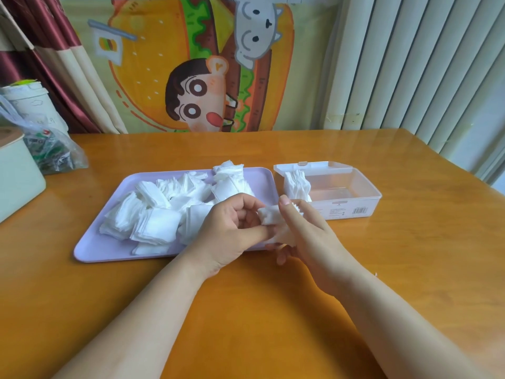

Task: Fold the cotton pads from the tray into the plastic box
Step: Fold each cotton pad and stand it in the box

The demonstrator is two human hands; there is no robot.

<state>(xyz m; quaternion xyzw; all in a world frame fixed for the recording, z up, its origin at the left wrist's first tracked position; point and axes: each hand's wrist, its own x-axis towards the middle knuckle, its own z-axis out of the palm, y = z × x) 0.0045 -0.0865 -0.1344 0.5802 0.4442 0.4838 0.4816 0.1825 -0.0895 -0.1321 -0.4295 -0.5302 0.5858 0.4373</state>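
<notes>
The left hand [235, 231] and the right hand [303, 233] are close together above the near right corner of the tray, both pinching the same white cotton pad [269, 214], which is crumpled between them. The left hand's fingers are curled in and its thumb lies along the pad's lower edge. The right hand's thumb points up against the pad, and its fingers sit underneath, where more white material hangs down; whether that is one pad or several I cannot tell. Both forearms are bare and reach in from the near edge of the wooden table [246, 310]. Just behind the hands lies the lavender tray [90, 250], heaped with loose cotton pads [153, 209] in untidy square stacks. Just beside the tray, on its right, stands the clear plastic box [355, 198] with its lid tipped open at the back. A row of folded pads [296, 184] stands upright at the box's left end, and the rest of its floor is bare. At the table's far left sit a pale green container [16, 179] and a clear plastic bag [52, 149] of small packets. A cartoon wall hanging [191, 64] hangs behind the table.
</notes>
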